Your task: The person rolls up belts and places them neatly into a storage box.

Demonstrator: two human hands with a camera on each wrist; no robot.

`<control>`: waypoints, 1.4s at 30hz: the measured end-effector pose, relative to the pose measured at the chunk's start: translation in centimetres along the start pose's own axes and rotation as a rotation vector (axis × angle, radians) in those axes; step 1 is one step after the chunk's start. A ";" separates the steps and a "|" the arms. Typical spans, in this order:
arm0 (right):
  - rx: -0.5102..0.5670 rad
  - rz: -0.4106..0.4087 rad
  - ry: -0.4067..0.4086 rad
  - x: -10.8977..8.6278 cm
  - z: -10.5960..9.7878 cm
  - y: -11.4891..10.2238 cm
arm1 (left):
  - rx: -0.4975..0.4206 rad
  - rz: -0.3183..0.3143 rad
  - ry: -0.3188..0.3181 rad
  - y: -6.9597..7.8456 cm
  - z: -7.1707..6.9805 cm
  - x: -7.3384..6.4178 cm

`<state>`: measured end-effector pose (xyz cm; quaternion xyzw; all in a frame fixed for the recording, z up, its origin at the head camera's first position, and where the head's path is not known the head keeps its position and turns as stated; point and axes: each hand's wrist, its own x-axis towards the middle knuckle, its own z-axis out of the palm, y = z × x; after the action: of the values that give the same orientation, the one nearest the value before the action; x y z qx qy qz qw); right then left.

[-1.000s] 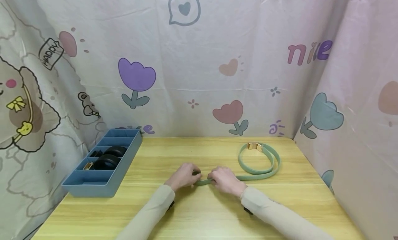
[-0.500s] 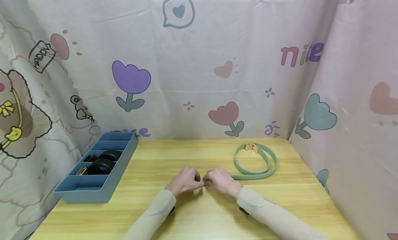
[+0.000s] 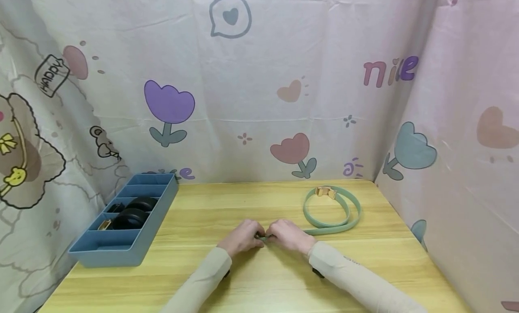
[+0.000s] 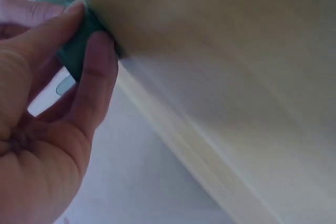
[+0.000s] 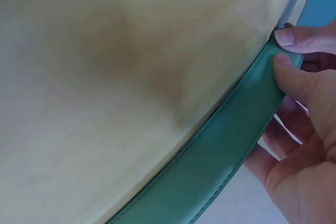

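Note:
A light green belt (image 3: pixel 332 230) with stitched edges lies on the table, its right part looped in a loose coil around to a gold buckle (image 3: pixel 325 192). My left hand (image 3: pixel 243 237) pinches the belt's free end between thumb and fingers; the left wrist view shows the green strap (image 4: pixel 76 51) between the fingertips. Right beside it, my right hand (image 3: pixel 289 236) grips the same strap, thumb on its face and fingers behind, as the strap (image 5: pixel 210 145) shows in the right wrist view. The hands nearly meet, hiding most of the strap's end.
A blue divided box (image 3: pixel 160 223) stands at the table's left. Its middle compartments hold coiled black belts (image 3: pixel 130 218), one with a gold buckle (image 3: pixel 104 224). A printed curtain (image 3: pixel 243 79) hangs behind and at both sides of the wooden table (image 3: pixel 267 286).
Both hands have come closer together at the strap's end, covering the green stretch that showed between them. The view has shifted slightly, while the coil and box stay in place.

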<state>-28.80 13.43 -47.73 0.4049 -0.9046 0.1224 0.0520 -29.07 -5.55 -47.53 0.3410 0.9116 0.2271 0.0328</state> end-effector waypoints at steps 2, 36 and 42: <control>0.010 -0.010 -0.011 0.0 -0.2 0.0 | 0.001 0.018 0.004 -0.2 0.0 -0.1; 0.060 -0.145 -0.001 0.3 0.1 0.0 | -0.050 -0.058 0.020 0.3 0.0 -0.4; 0.140 -0.155 -0.015 -0.3 0.0 0.5 | -0.069 -0.036 -0.011 0.3 0.1 -0.1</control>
<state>-28.95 14.00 -47.86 0.4770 -0.8603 0.1780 0.0262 -28.75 -5.38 -47.46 0.3247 0.9090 0.2559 0.0538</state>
